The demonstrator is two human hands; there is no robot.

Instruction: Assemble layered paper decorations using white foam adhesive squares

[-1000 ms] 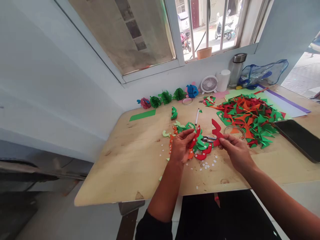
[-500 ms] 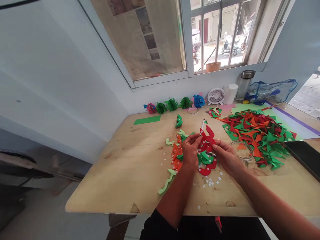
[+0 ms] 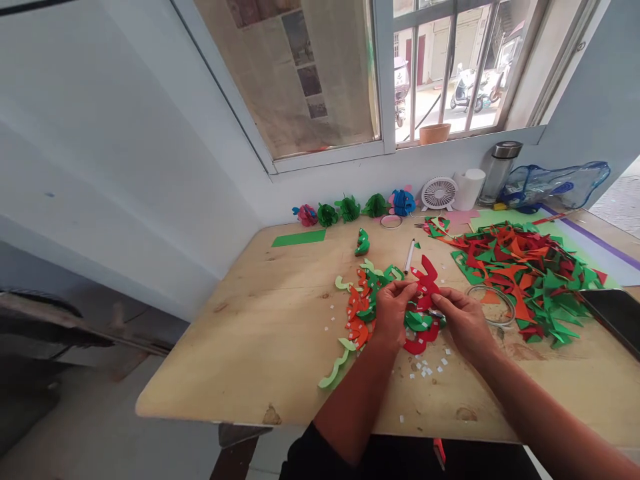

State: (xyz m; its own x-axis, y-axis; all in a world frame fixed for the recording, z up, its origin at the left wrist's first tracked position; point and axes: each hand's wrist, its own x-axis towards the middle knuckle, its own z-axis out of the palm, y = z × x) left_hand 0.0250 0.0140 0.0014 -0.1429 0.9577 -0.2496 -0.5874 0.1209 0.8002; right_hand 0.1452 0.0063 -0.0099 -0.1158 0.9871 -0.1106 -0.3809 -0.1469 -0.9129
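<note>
Both hands meet above the table around a curved red paper cut-out (image 3: 427,272) with small white squares on it. My left hand (image 3: 395,307) pinches its left edge between thumb and fingers. On the other side, my right hand (image 3: 463,320) grips the right edge; a small shiny thing shows beneath these fingers, too little of it to name. Below them lie green paper cut-outs (image 3: 418,322) and another red cut-out (image 3: 415,345), partly hidden. Orange cut-outs (image 3: 357,307) spread left of my left hand. Tiny white squares (image 3: 425,368) are scattered near my wrists.
Red, orange and green paper scraps (image 3: 530,267) heap up at the right, beside a tape roll (image 3: 510,313) and a phone (image 3: 613,317). A white pen (image 3: 409,256) lies beyond my hands. Along the wall stand paper ornaments (image 3: 349,208), a small fan (image 3: 439,193) and a glass bottle (image 3: 500,175).
The red cut-out has tilted between my hands, and my left fingers have shifted lower on it. The whole view has swung slightly, moving the table scene a little rightward.
</note>
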